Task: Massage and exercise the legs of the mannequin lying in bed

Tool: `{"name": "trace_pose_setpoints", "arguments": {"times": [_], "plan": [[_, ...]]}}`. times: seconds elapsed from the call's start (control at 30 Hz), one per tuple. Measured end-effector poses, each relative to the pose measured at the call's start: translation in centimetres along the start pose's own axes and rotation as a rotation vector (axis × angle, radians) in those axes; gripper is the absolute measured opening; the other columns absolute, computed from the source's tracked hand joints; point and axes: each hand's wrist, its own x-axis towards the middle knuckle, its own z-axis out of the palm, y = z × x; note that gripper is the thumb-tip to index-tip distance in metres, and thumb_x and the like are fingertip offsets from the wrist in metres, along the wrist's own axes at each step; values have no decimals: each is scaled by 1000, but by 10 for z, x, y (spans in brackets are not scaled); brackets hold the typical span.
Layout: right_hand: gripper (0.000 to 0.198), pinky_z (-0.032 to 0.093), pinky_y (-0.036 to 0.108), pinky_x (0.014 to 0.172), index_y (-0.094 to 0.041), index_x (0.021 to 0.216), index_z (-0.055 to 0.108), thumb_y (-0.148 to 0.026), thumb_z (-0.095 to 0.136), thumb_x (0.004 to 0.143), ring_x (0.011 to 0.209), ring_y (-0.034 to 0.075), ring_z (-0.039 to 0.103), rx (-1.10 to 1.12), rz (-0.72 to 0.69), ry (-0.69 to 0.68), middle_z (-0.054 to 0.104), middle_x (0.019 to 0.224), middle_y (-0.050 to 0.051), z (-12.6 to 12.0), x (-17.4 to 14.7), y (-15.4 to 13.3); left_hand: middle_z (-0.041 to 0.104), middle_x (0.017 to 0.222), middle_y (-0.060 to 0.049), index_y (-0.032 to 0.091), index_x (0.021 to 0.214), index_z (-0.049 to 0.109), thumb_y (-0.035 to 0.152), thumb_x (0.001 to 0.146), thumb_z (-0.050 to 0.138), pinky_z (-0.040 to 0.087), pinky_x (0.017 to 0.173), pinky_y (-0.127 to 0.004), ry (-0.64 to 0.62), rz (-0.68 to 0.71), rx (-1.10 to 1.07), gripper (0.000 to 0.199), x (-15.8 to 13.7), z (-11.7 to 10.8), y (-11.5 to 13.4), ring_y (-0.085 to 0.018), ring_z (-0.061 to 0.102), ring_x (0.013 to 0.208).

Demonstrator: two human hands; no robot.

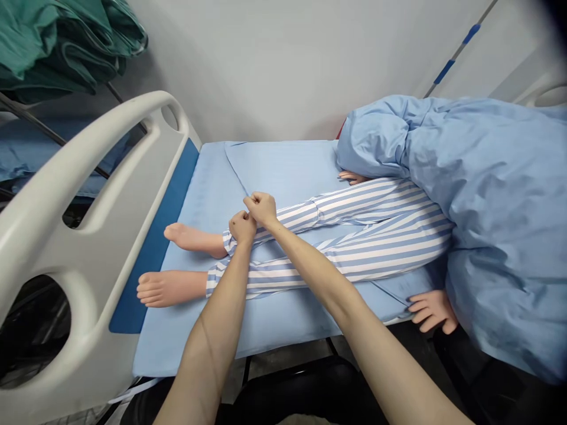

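Observation:
My left hand (243, 226) is closed into a fist above the far lower leg of a manikin, near the ankle cuff. Just beyond it and touching or nearly so, my right hand (261, 208) is also curled tight; what either hand holds, if anything, is hidden. Under them run blue-and-white striped trousers (372, 257) on the manikin's legs. Its bare far foot (192, 237) and near foot (172, 288) point left. A fold in the light blue sheet (274, 162) leads down toward my right hand.
A white and blue bed end board (128, 171) stands at the left. A crumpled blue quilt (496, 195) covers the upper body, with a manikin hand (434, 310) sticking out at the near edge. Green cloth (66, 47) hangs upper left; a pole (445, 71) leans by the wall.

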Motion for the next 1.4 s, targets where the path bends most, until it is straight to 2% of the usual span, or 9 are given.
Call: {"name": "trace_pose_setpoints", "arguments": {"times": [0.2,0.47,0.53,0.63,0.8,0.93,1.07,1.23,1.4], "plan": [[33,25,22,56,-19,53,35,-25,58,76,56,8,29,177,39,-33,29,54,-7,6,-8,37,20,48,6,20,46,23,14,68,53,19,52,-26,99,41,-218,38,9,-5,-2,-8,21,50],[39,18,24,46,-21,56,33,-35,53,86,47,8,19,763,399,-140,22,50,-7,-21,2,13,16,45,8,22,55,22,27,70,51,19,41,-23,84,-161,-943,34,18,15,65,-6,15,39],[38,16,24,45,-22,57,33,-35,51,87,45,8,18,836,439,-140,22,49,-8,-31,6,8,17,44,9,22,55,22,24,67,53,18,40,-22,100,-255,-928,33,16,28,64,-6,16,38],[40,20,23,48,-21,55,31,-32,55,85,48,7,22,752,297,-73,23,50,-7,-48,18,5,19,43,9,21,54,26,18,60,54,18,39,-21,106,-346,-821,29,11,43,49,-5,19,38],[42,22,23,55,-19,54,29,-31,55,85,56,8,27,205,43,70,25,55,-4,-86,41,31,19,42,9,21,54,27,17,58,55,17,39,-21,-13,-275,-719,29,7,45,32,-4,20,37],[38,20,25,57,-18,54,38,-33,59,83,57,9,31,-154,24,-11,35,54,-4,-98,37,66,19,40,9,21,53,25,17,56,56,21,41,-21,-69,-242,-633,31,7,41,33,-4,22,37],[44,21,25,56,-18,55,38,-42,56,87,56,9,31,-43,34,-27,33,55,-4,-98,37,80,19,42,9,21,53,22,20,57,55,21,40,-21,-78,-270,-680,33,7,53,57,-5,22,37],[44,25,22,54,-19,56,29,-34,54,89,55,8,27,316,118,3,25,55,-5,-114,49,78,27,45,7,21,55,31,20,62,52,26,41,-22,-86,-251,-759,22,-4,106,98,-6,27,39],[41,25,23,53,-20,57,34,-33,51,91,53,7,26,387,202,110,27,53,-6,-163,63,77,34,44,7,20,54,37,22,66,55,23,43,-21,-120,-169,-527,22,-16,135,83,-7,30,42]]}}
